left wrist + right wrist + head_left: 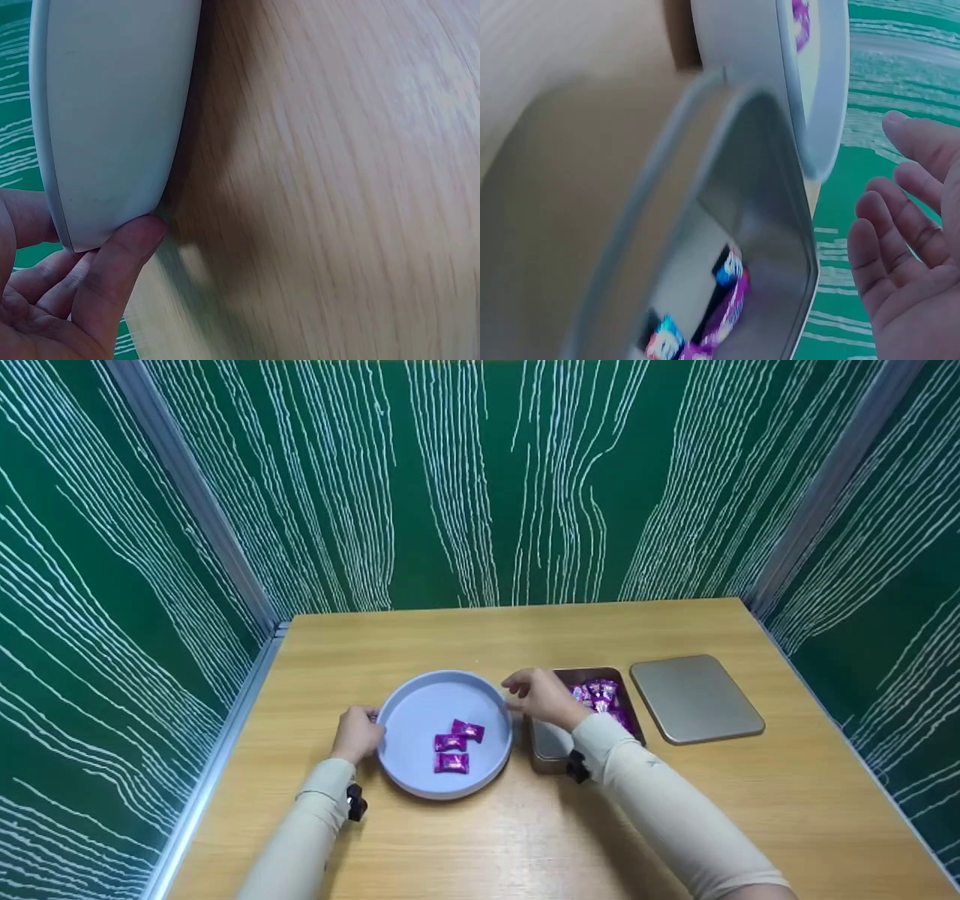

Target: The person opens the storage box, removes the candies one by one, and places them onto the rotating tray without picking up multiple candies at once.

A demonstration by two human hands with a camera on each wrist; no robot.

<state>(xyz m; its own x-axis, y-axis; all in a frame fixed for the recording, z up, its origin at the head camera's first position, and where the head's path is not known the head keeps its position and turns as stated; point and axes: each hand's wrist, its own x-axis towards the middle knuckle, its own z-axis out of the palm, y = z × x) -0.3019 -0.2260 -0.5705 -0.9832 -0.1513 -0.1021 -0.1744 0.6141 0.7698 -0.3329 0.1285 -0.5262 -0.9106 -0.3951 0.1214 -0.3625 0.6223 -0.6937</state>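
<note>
A round pale blue tray holds three purple wrapped candies. At its left rim my left hand grips the edge; in the left wrist view the thumb and fingers of the left hand pinch the tray's side wall. My right hand is over the left part of a metal tin, near the tray's right rim. In the right wrist view the right hand has loosely bent fingers and nothing in them, above the tin with wrapped candies inside.
A flat metal lid lies on the wooden table to the right of the tin. Green walls with white wavy lines stand behind the table and at both sides.
</note>
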